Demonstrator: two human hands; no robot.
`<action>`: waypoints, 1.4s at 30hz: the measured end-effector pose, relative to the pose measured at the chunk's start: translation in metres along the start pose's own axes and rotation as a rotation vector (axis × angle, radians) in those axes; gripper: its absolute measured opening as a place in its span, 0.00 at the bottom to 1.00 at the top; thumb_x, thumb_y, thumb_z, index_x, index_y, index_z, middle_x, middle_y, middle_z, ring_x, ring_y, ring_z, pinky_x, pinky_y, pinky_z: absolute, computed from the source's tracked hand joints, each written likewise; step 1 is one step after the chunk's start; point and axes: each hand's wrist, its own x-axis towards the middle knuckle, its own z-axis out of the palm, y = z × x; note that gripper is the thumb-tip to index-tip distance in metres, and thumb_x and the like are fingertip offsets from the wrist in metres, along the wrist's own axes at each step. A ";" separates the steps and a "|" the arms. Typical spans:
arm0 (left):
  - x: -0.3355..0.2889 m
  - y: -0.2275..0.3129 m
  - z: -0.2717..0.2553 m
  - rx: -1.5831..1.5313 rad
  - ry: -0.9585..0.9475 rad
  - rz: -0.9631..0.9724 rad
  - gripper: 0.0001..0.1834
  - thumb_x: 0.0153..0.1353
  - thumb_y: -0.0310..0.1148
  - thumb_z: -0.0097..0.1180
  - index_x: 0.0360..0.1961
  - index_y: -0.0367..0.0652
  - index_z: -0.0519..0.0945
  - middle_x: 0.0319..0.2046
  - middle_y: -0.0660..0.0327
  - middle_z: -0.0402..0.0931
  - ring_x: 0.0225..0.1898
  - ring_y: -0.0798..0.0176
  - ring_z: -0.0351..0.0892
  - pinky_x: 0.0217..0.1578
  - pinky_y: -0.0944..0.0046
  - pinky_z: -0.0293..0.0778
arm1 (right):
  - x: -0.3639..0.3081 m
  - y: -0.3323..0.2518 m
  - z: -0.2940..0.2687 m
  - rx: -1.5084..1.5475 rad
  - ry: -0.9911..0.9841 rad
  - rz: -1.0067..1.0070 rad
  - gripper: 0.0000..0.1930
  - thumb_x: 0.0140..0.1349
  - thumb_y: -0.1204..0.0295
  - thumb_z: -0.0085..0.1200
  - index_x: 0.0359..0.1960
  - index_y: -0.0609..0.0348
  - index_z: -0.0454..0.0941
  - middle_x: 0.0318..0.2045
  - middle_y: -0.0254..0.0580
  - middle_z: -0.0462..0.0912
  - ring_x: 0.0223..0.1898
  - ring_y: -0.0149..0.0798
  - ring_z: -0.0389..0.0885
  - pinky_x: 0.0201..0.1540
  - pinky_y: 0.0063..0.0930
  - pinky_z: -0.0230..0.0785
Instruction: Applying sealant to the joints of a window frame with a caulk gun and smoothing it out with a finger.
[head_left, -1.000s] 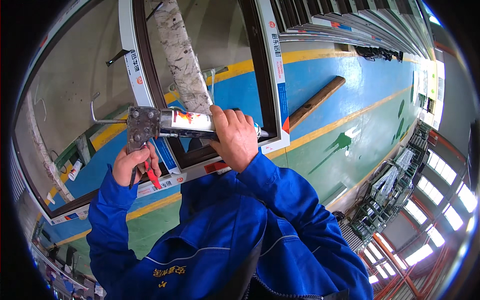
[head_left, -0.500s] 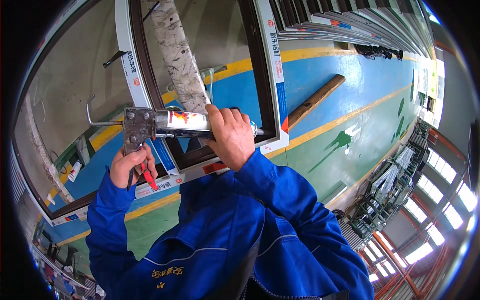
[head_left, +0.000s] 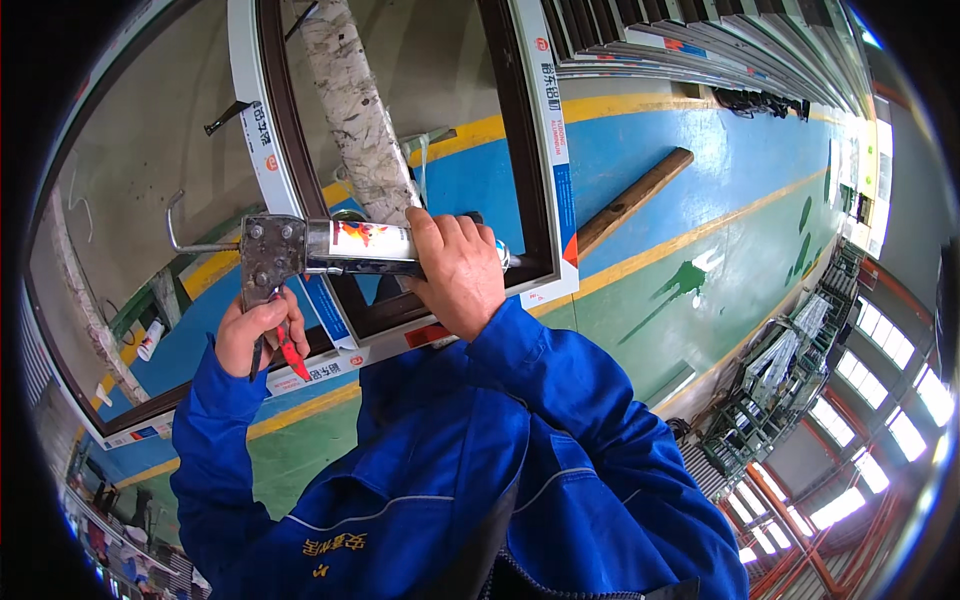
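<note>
A caulking gun (head_left: 275, 250) lies level across my front, its bent metal rod (head_left: 190, 246) sticking out to the left. My left hand (head_left: 262, 330) is wrapped round its handle, beside the red trigger (head_left: 293, 357). Around the front of the printed sealant cartridge (head_left: 370, 242) my right hand (head_left: 462, 265) is closed. The nozzle (head_left: 515, 261) points right, at the near right inner corner of a dark brown window frame (head_left: 535, 200) edged with white protective film. Whether the tip touches the frame I cannot tell.
Under the frame runs a paint-smeared white beam (head_left: 350, 110). A wooden bar (head_left: 635, 200) lies on the blue floor to the right. Stacked profiles (head_left: 700, 50) stand at the far right. A small white bottle or tube (head_left: 151, 340) is at the left, beneath the frame.
The caulking gun and both hands have shifted slightly left. My grip on it looks the same.
</note>
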 end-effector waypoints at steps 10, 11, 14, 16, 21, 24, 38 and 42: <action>0.005 0.003 0.003 0.036 -0.034 0.008 0.14 0.56 0.39 0.50 0.33 0.37 0.71 0.21 0.56 0.72 0.21 0.60 0.75 0.24 0.62 0.74 | -0.001 0.005 0.001 0.019 0.019 0.024 0.37 0.38 0.71 0.69 0.54 0.57 0.66 0.39 0.45 0.75 0.44 0.49 0.73 0.47 0.42 0.63; 0.004 0.003 0.004 0.039 -0.021 0.012 0.14 0.56 0.39 0.50 0.33 0.37 0.71 0.21 0.56 0.72 0.21 0.61 0.75 0.24 0.62 0.74 | -0.001 0.005 0.002 0.015 0.016 0.033 0.37 0.38 0.71 0.69 0.54 0.57 0.66 0.39 0.45 0.75 0.44 0.49 0.73 0.47 0.42 0.63; 0.002 0.004 0.006 0.049 -0.011 0.022 0.14 0.56 0.40 0.50 0.33 0.37 0.71 0.21 0.56 0.72 0.21 0.61 0.75 0.23 0.62 0.74 | -0.002 0.005 0.002 0.017 0.023 0.032 0.37 0.38 0.71 0.69 0.54 0.57 0.66 0.39 0.45 0.75 0.44 0.49 0.73 0.47 0.42 0.63; 0.001 0.005 0.007 0.057 -0.014 0.030 0.14 0.56 0.40 0.50 0.33 0.37 0.71 0.20 0.56 0.72 0.21 0.61 0.74 0.23 0.62 0.74 | -0.002 0.005 0.002 0.029 0.031 0.017 0.37 0.38 0.71 0.69 0.54 0.57 0.66 0.39 0.45 0.75 0.44 0.49 0.73 0.47 0.42 0.63; -0.003 0.005 0.009 0.065 -0.007 0.026 0.15 0.55 0.40 0.51 0.31 0.38 0.71 0.22 0.56 0.72 0.22 0.61 0.76 0.24 0.64 0.74 | -0.003 0.004 0.001 0.031 0.031 0.008 0.37 0.38 0.71 0.69 0.54 0.57 0.66 0.40 0.45 0.75 0.44 0.49 0.73 0.48 0.42 0.63; -0.005 0.004 0.010 0.075 -0.013 0.027 0.14 0.55 0.40 0.51 0.31 0.38 0.71 0.22 0.56 0.72 0.21 0.61 0.76 0.24 0.64 0.74 | -0.004 0.005 0.000 0.036 0.036 0.000 0.37 0.38 0.71 0.69 0.54 0.57 0.65 0.40 0.45 0.75 0.44 0.49 0.73 0.48 0.42 0.63; -0.028 0.015 0.025 0.156 0.021 0.100 0.14 0.55 0.38 0.52 0.33 0.36 0.72 0.22 0.56 0.73 0.23 0.62 0.77 0.27 0.65 0.73 | -0.013 0.004 -0.004 0.104 0.181 -0.086 0.39 0.35 0.72 0.70 0.54 0.58 0.65 0.41 0.46 0.75 0.44 0.50 0.73 0.48 0.43 0.62; -0.042 0.029 0.046 0.282 -0.012 0.165 0.14 0.56 0.37 0.53 0.34 0.35 0.73 0.23 0.57 0.74 0.24 0.64 0.76 0.29 0.66 0.73 | -0.022 0.007 -0.006 0.128 0.270 -0.126 0.39 0.33 0.74 0.70 0.54 0.58 0.66 0.42 0.46 0.76 0.44 0.50 0.73 0.47 0.42 0.62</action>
